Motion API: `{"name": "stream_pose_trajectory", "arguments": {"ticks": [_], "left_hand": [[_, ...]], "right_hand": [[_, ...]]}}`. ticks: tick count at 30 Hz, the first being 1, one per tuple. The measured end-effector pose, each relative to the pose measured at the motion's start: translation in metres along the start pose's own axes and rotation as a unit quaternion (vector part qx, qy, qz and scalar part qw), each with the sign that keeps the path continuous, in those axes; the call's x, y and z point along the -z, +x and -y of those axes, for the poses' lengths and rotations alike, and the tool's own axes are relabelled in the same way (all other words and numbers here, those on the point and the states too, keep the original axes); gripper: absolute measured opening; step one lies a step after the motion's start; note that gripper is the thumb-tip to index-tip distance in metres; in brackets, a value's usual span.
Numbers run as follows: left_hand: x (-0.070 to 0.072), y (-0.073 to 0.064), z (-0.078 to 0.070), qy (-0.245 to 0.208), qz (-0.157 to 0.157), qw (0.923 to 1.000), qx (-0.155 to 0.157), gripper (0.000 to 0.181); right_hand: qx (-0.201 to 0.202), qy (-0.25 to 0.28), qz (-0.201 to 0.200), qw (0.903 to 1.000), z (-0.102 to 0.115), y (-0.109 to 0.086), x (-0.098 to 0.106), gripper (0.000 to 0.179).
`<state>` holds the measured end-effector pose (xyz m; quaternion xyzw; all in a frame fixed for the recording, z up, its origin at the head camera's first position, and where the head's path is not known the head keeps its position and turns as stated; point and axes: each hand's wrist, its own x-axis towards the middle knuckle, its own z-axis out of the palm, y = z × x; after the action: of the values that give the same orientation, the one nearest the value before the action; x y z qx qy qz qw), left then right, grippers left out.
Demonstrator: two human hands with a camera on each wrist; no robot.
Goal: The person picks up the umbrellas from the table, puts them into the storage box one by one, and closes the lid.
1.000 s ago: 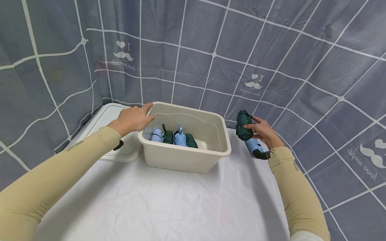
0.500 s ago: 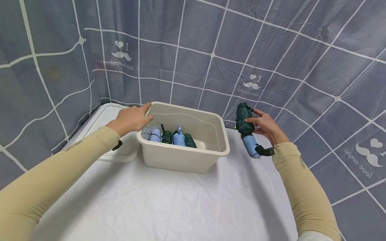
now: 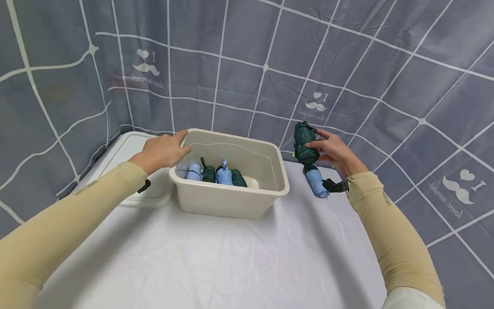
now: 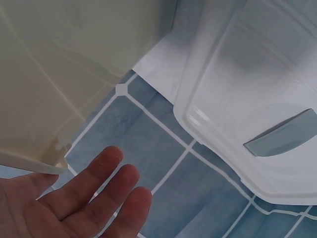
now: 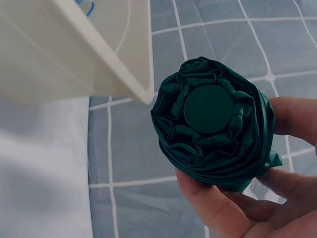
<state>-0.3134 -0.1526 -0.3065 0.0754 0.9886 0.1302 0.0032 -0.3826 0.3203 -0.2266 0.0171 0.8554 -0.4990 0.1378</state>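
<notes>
In the head view my right hand [image 3: 333,150] grips a dark green folded umbrella [image 3: 304,143] to the right of the cream storage bin [image 3: 224,201]. The right wrist view shows its round end cap and bunched fabric [image 5: 166,144], with fingers and thumb around its side. My left hand [image 3: 162,151] holds the bin's left rim near the back corner, thumb over the inside. Its other fingers [image 4: 106,163] stretch out beside the outer wall. Inside the bin lie several rolled umbrellas in a row, among them a blue one [image 3: 224,175] and a dark green one [image 3: 238,178].
A blue folded umbrella [image 3: 317,183] lies on the white-covered table [image 3: 216,262], just under my right wrist. The white lid [image 3: 127,148] lies left of the bin, partly behind my left forearm. A grey checked curtain [image 3: 239,64] hangs around the back and sides.
My right hand has lifted the green umbrella a little, away from the blue one, which now shows more fully. The head view has turned slightly right. The left hand stays on the rim.
</notes>
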Motion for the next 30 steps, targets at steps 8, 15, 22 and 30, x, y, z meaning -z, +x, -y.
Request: {"name": "stream_pose_trajectory", "arguments": {"ticks": [8,15,22,30], "left_hand": [[-0.001,-0.003,0.008,-0.007,-0.001,1.0000,0.002,0.067],[-0.002,0.007,0.002,-0.007,-0.002,0.9999,-0.012,0.067],[-0.002,0.007,0.002,-0.002,-0.003,0.9999,-0.009,0.067],[-0.005,0.007,0.001,-0.004,-0.007,1.0000,-0.006,0.068]], "right_hand": [[0.014,0.005,0.014,0.9998,0.020,0.000,-0.017,0.089],[0.021,0.004,0.022,0.9995,0.032,-0.012,-0.022,0.086],[0.021,0.002,0.035,0.9992,0.046,-0.017,-0.039,0.087],[0.011,-0.025,0.051,0.9983,0.054,-0.021,-0.059,0.090]]}}
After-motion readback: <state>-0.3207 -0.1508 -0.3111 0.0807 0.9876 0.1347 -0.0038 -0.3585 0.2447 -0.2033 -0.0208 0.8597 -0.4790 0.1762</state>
